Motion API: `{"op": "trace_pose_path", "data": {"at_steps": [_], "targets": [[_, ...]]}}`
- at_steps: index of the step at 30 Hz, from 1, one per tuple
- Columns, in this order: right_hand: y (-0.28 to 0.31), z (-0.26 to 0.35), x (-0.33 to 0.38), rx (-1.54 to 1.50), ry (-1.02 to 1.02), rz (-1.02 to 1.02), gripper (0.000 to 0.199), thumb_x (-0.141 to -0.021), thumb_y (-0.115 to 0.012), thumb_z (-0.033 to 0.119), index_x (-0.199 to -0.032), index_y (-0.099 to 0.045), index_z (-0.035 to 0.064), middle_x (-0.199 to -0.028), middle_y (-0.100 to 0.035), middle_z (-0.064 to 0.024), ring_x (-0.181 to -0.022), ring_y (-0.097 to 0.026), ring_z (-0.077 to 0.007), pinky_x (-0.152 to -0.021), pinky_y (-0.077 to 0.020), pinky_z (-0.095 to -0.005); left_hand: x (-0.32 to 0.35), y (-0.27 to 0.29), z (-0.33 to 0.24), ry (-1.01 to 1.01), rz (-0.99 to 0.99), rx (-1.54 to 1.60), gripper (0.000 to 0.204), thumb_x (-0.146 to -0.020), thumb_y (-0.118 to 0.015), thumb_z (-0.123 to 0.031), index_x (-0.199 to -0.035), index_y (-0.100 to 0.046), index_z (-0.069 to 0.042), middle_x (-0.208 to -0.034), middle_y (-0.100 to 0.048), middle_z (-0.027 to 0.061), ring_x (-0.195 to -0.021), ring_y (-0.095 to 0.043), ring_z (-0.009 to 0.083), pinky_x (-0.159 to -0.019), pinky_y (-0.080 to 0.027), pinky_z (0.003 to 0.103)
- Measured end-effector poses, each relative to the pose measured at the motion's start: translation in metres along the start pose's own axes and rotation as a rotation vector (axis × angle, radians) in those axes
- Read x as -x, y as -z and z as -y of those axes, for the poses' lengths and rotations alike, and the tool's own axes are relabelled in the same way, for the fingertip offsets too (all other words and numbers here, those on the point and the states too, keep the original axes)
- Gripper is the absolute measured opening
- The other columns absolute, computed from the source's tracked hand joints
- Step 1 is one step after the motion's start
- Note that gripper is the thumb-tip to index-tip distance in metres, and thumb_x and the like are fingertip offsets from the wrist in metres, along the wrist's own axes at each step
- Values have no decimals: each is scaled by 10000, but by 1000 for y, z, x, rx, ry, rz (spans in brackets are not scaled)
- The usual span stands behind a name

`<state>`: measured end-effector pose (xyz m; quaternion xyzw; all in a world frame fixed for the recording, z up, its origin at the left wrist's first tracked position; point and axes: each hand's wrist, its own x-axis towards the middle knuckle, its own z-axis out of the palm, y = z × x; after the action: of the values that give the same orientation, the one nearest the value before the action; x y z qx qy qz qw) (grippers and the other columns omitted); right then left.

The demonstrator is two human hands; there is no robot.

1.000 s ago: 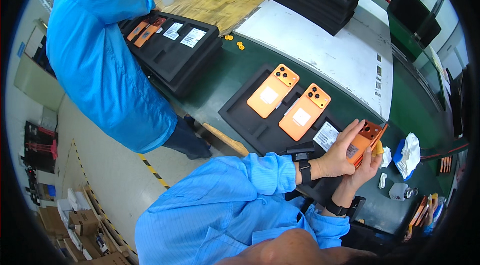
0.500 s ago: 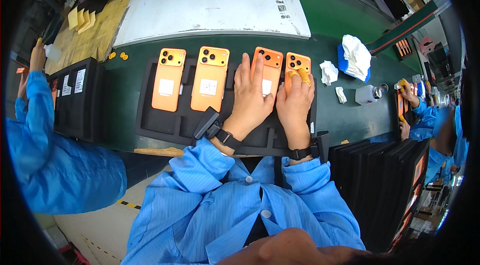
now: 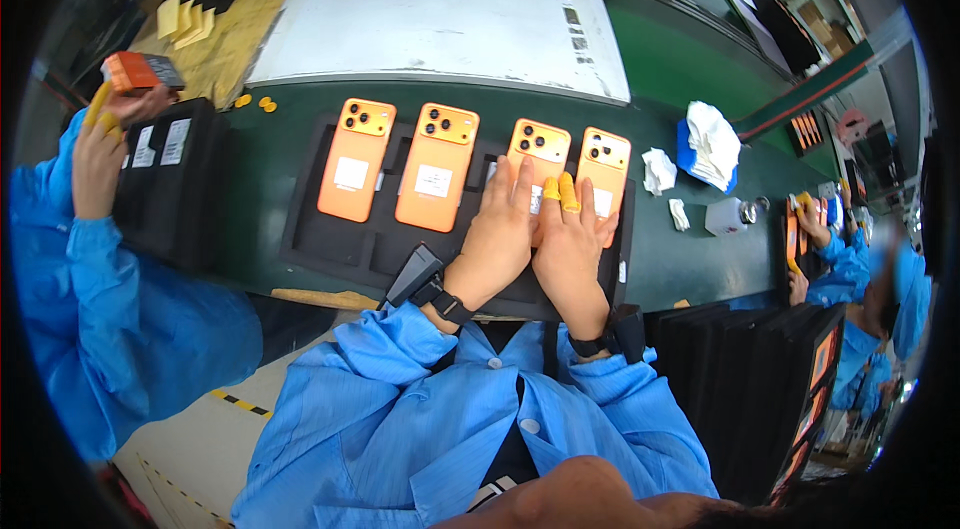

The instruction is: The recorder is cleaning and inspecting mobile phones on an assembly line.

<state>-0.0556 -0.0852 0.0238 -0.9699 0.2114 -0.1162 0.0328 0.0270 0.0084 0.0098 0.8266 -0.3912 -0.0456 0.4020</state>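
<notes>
Four orange phones lie face down in a row on a black foam tray, which rests on the green counter. The left hand lies flat and open, fingers spread, over the lower part of the third phone, pressing on it without gripping. The right hand lies just beside it, also open and flat, its yellow-capped fingertips resting on the fourth phone at the tray's right end. The first phone and second phone lie untouched toward the tray's left end.
</notes>
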Motion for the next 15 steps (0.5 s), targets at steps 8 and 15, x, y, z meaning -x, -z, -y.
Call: {"op": "trace_pose_path", "data": {"at_steps": [8,15], "targets": [[6,4,6,49,-2,38,540,-846,-553,50,-1385,-511,23,-1442,-503,-162,-1409,-337,-416,-1080,-171,-724,14,29,13,-160,-90,-39,524,-878,-599,-78,-1370,-467,46,-1415,-435,298,-1328,-421,440,-1119,-358,469],[15,1,6,96,-49,112,663,-760,-552,-57,-1408,-506,73,-1437,-506,-155,-1417,-329,-409,-1081,-179,-723,37,131,81,101,-420,-275,472,-838,-688,-122,-1265,-550,24,-1283,-567,213,-1187,-526,390,-991,-461,451]]}}
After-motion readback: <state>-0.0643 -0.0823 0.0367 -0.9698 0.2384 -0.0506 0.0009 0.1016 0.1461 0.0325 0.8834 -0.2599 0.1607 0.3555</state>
